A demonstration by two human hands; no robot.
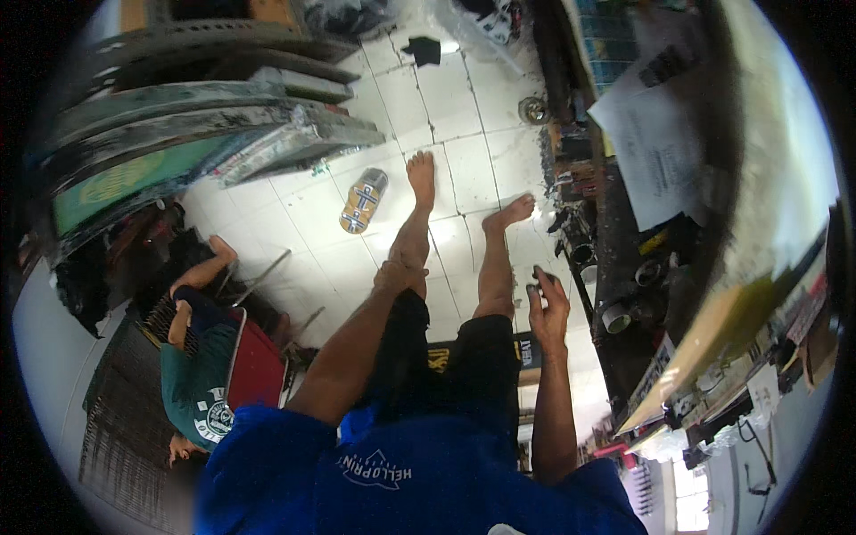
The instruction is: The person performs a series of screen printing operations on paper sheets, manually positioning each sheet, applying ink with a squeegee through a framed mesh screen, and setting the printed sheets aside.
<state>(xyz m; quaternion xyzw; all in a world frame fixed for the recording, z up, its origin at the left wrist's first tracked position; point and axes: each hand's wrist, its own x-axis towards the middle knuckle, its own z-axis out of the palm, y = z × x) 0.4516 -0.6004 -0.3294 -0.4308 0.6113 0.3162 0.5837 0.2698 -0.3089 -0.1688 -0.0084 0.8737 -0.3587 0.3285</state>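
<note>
My left hand lies on my left leg near the knee, below the hem of my black shorts. The finger outlines are blurred there, and I see no object in that hand. Raised beside my right leg, my right hand has its fingers apart, and the fingertips look dark. No held thing shows in it. It is nearest to the cluttered workbench on the right. A yellow and grey can-shaped thing with a blue and white pattern rests on the tiles ahead of my left hand.
Several large flat frames stand stacked at the left. Behind them a person in a green shirt sits by a red chair. A round metal tin and a black scrap lie on the white tiled floor.
</note>
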